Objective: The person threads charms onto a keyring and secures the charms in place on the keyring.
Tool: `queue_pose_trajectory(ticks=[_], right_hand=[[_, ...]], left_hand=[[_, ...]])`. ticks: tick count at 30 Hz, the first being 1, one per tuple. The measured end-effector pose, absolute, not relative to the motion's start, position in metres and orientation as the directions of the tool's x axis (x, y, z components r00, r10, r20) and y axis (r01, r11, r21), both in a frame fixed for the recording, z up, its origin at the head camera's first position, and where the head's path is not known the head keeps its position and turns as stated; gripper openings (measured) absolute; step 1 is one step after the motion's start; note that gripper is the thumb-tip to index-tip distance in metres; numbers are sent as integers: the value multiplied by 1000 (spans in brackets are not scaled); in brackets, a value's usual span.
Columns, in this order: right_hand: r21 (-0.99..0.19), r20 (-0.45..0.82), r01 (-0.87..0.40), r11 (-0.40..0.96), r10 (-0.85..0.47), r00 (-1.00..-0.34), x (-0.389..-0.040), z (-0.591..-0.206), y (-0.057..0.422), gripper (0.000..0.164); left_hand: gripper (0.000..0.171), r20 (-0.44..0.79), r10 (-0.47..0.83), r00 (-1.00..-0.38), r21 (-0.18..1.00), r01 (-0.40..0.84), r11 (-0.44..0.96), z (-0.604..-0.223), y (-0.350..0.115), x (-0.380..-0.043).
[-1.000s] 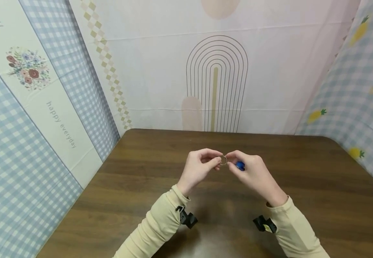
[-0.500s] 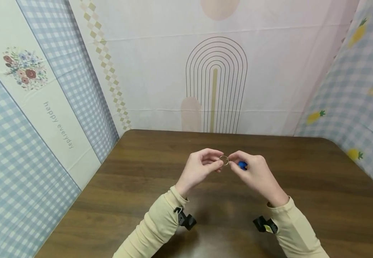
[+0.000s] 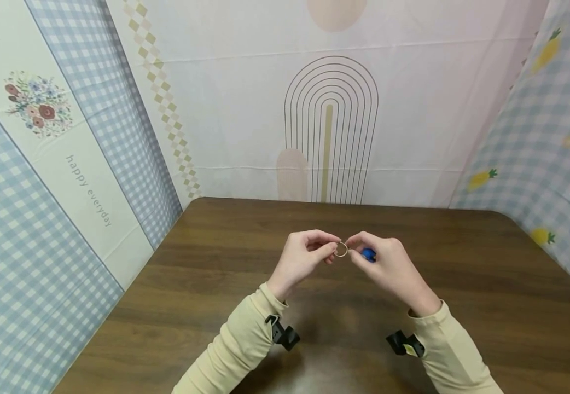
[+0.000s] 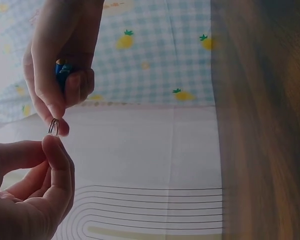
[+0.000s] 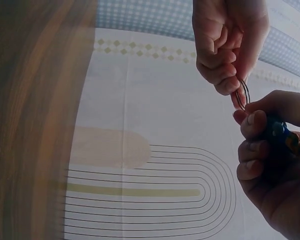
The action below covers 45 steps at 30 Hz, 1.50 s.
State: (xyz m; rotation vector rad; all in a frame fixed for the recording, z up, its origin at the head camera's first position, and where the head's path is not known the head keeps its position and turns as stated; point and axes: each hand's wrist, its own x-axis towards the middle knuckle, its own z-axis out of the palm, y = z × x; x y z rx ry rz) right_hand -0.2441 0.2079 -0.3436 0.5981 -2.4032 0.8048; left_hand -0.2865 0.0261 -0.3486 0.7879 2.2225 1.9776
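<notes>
A thin metal key ring (image 3: 347,251) is stretched between both hands, above the table. My left hand (image 3: 301,257) pinches its left side between thumb and index finger. The right hand (image 3: 382,264) grips at the ring's right side with thumb and fingertip. Tucked in the right palm is a small blue object (image 3: 368,254) with some orange and green on it; in the right wrist view the curled fingers partly cover this blue object (image 5: 276,132). Seen edge-on in the left wrist view, the ring (image 4: 50,126) shows two strands slightly apart.
Below the hands lies a dark brown wooden table (image 3: 206,306). Behind it hangs a pale cloth (image 3: 236,120) with an arch print, and checked cloths (image 3: 536,164) hang at both sides. Each beige sleeve (image 3: 245,339) carries a black wrist camera (image 3: 285,334).
Both hands stay close together on the key ring. The ring shifted slightly right, then back left and a little down, as its angle changed; the blue object moved with the right hand.
</notes>
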Motion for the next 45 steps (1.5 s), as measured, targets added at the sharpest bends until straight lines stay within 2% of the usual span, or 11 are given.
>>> queue_pose_trajectory(ticks=[5,14,26,34,38,45], right_hand=[[-403,609,-558,725,-243,-755,-244,-344,208,9],[-393,647,-558,730,-211,-732,-243,-345,206,10],[-374,642,-595,712,-264,-719,-241,-350,203,12],[-388,672,-557,734,-189,-716,-240,-351,200,11],[-393,656,-553,735,-197,-728,-240,-350,199,10],[-359,643,-579,732,-257,-722,-235,-352,192,12]], left_hand=[[16,293,445,-846,931,359,70,-349,24,-287],[20,321,475,-819,928,372,15,-348,24,-283],[16,301,529,-794,898,423,123,-349,18,-284],[20,255,487,-835,950,311,36,-351,17,-283],[19,276,459,-845,945,326,31,-350,16,-282],[14,290,475,-831,919,380,103,-349,7,-278]])
